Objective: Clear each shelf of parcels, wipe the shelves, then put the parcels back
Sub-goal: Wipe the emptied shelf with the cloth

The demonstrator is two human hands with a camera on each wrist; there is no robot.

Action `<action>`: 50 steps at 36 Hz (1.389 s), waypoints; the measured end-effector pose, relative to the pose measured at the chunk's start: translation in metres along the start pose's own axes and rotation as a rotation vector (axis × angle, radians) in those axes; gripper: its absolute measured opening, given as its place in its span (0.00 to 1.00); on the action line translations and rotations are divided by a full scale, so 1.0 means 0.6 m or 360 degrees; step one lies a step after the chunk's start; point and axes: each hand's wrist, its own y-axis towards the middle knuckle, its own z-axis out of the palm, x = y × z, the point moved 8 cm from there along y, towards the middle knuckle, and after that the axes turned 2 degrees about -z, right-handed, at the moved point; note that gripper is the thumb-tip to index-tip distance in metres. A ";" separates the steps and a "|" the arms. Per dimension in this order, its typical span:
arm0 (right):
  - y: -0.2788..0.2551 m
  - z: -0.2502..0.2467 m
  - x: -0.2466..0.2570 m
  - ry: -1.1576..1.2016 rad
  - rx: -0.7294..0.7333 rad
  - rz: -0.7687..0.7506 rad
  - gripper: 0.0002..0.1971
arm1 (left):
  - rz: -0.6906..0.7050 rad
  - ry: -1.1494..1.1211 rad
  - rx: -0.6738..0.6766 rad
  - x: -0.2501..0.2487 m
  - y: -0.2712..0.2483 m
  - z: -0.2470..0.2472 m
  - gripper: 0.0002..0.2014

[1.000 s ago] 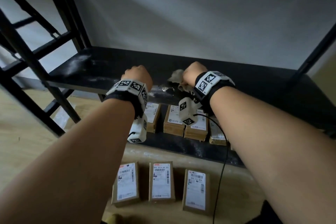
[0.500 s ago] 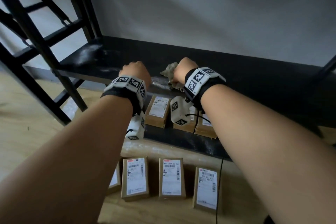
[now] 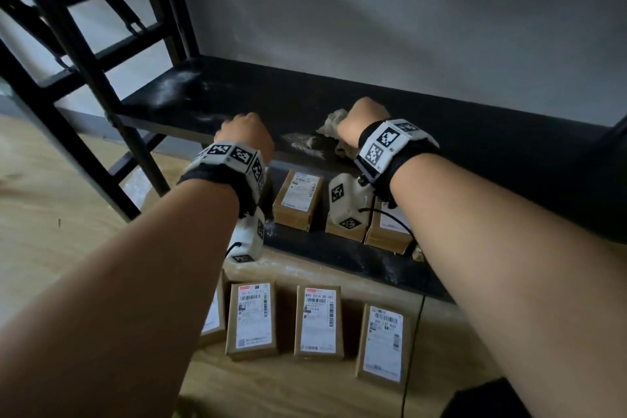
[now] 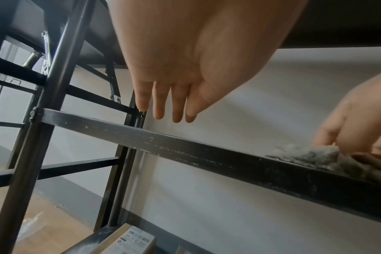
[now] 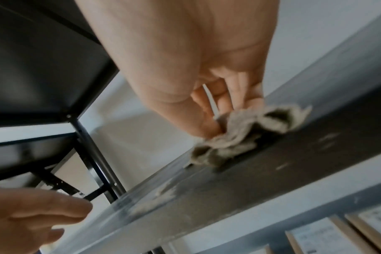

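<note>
While the right hand bunches a crumpled grey-beige cloth rag against the dusty black metal shelf at the centre of the head view, its fingers curl round the rag's near edge and press it to the shelf surface, as the right wrist view shows. The left hand sits to the left of it over the shelf's front edge, holding nothing; in the left wrist view its fingers hang straight and together just above the front rail, whether touching it I cannot tell. A patch of pale dust lies on the shelf between the two hands, and a fainter smear shows toward the shelf's upper left corner.

Below, on the lower black shelf, brown cardboard parcels with white printed labels stand in a row: one is plainly seen at centre, others to its right are partly hidden by the right wrist camera. On the light wooden floor in the lower part of the frame, three more labelled parcels lie side by side with gaps between them, and a fourth is mostly hidden behind the left forearm. The black frame uprights of the rack cross the upper left of the frame against a grey wall.
</note>
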 end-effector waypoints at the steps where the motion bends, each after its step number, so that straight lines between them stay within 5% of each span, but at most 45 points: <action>1: -0.005 -0.003 -0.007 -0.0070 0.0006 0.0001 0.15 | 0.0000 0.0002 0.0000 -0.001 -0.002 0.000 0.21; 9: -0.036 0.015 0.001 -0.0239 0.0070 -0.0023 0.06 | 0.0082 0.0020 -0.0012 -0.016 -0.015 -0.009 0.19; 26: 0.028 0.088 0.117 0.0144 0.0191 -0.0224 0.17 | 0.0048 -0.0032 -0.0033 0.026 0.043 -0.035 0.20; 32: 0.081 0.045 0.072 0.0216 0.0149 0.0017 0.13 | 0.0066 -0.0021 -0.0034 0.013 0.053 -0.040 0.22; 37: 0.118 -0.008 -0.012 -0.0085 0.0128 0.0214 0.18 | 0.0047 -0.0014 -0.0016 -0.006 0.068 -0.042 0.21; 45: 0.155 0.042 0.030 -0.0322 0.0285 -0.0078 0.25 | 0.0008 0.0003 0.0026 -0.031 0.095 -0.035 0.22; 50: 0.141 0.043 0.051 -0.0152 0.0307 -0.0058 0.23 | 0.0006 0.0003 0.0028 -0.044 0.105 -0.030 0.23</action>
